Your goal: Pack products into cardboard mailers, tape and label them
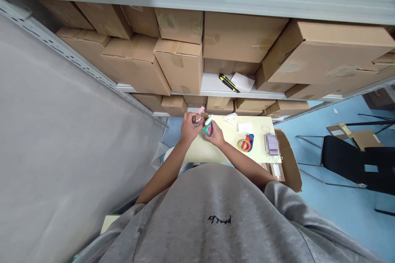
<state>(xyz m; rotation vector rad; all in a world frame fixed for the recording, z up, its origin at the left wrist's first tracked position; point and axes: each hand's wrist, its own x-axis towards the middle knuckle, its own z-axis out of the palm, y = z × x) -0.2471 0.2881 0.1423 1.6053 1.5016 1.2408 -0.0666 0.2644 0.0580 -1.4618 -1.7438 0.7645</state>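
Above the left part of the pale yellow table (pixel 222 154), my hands are close together. My left hand (pixel 187 128) is closed around a small pinkish item with a shiny, rounded metallic top (pixel 197 118); its exact kind is unclear. A pink tip (pixel 201 109) sticks out just beyond it. Fingers of my right hand (pixel 217 134) wrap a small green-and-pink box (pixel 207 129). At the box's upper end shows a white, green-edged oblong piece (pixel 209 120). Whether it is part of the box I cannot tell. My fingers partly hide both items.
Tape rolls (pixel 245 145), a white paper pad (pixel 245 128) and a blurred purple packet (pixel 272 144) lie on the table. A yellow-black utility knife (pixel 228 83) rests on the shelf among cardboard boxes (pixel 179 63). An open carton (pixel 288 160) and black chair (pixel 342 158) stand right; a wall (pixel 61 131) left.
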